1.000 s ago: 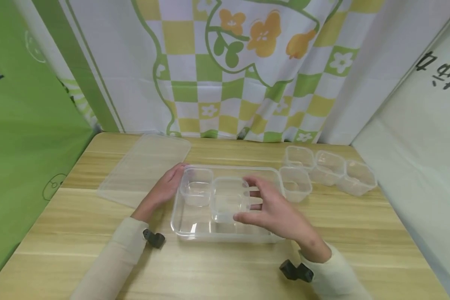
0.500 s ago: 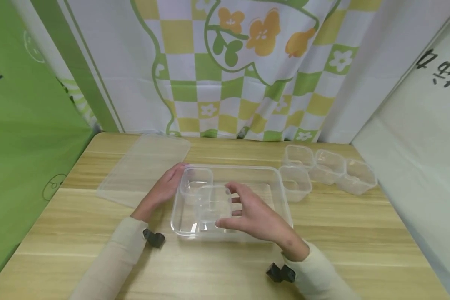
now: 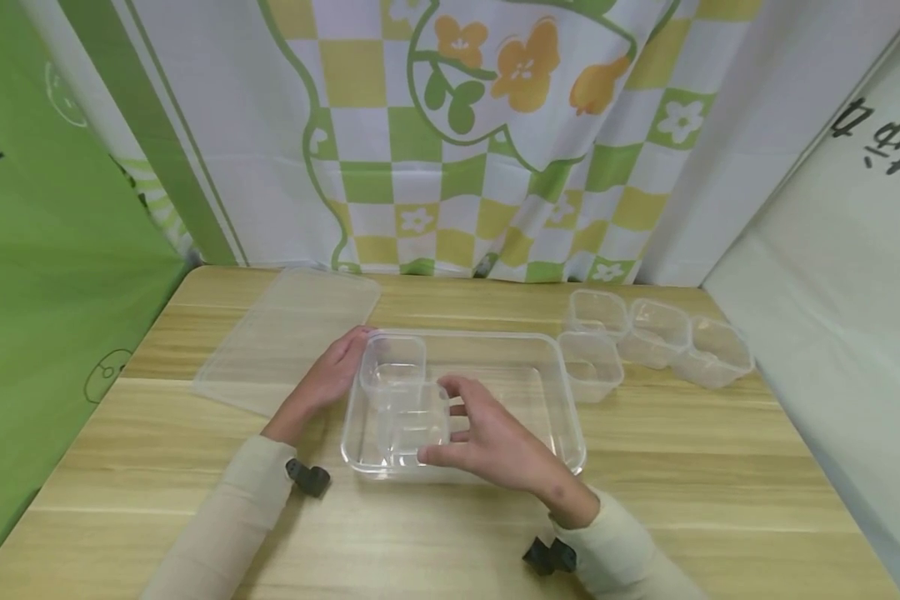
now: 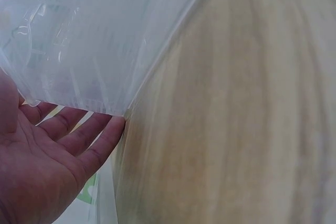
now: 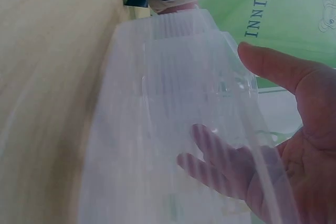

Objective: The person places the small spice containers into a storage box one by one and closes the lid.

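A large clear plastic food container sits on the table before me. My left hand rests along its left side; in the left wrist view the fingers lie fairly straight against the wall. One small clear square box stands inside, in the back left corner. With my right hand I hold a second small clear box by its right side, between thumb and fingers, in the front left of the container. Through the clear plastic in the right wrist view, some fingers show; its base contact is unclear.
Several more small clear boxes stand to the container's right and back right. A flat translucent lid lies at the left on the wooden table. A patterned curtain hangs behind the table.
My right hand has moved left and toward me with the small box, from the container's middle to its front left. The left hand has stayed at the container's side.
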### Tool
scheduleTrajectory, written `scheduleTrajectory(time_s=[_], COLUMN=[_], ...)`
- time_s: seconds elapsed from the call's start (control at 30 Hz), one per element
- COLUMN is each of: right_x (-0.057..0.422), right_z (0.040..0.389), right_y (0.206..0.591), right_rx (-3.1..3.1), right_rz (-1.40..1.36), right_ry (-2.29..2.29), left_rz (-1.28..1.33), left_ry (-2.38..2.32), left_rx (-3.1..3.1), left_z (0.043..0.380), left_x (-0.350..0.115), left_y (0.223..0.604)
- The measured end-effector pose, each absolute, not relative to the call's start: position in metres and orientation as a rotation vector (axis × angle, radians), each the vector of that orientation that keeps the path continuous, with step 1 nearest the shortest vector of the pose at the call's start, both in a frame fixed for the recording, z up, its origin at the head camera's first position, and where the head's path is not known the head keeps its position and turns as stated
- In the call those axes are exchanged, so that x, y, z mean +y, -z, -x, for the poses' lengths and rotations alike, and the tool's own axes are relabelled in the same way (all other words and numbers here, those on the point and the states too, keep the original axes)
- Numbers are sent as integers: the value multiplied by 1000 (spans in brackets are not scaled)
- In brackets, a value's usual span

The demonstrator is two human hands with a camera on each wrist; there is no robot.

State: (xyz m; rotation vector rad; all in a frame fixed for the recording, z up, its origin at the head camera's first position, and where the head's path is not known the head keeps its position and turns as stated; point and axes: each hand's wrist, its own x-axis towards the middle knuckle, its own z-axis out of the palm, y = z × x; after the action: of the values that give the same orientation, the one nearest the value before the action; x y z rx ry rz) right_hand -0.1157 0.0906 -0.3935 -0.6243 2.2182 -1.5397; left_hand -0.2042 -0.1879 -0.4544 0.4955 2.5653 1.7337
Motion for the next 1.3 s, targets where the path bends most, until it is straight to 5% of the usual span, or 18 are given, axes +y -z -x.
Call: scheduleTrajectory(time_s=[1.3], right_x=[82], right_z=[119], right_y=[402], right_rx=[2257], right_rz=[683], right_ry=[1318], left_rz=[-532], left_ry=[-1761], left_rx=[2560], left_z=[205], left_x=[-188], left_y=[456])
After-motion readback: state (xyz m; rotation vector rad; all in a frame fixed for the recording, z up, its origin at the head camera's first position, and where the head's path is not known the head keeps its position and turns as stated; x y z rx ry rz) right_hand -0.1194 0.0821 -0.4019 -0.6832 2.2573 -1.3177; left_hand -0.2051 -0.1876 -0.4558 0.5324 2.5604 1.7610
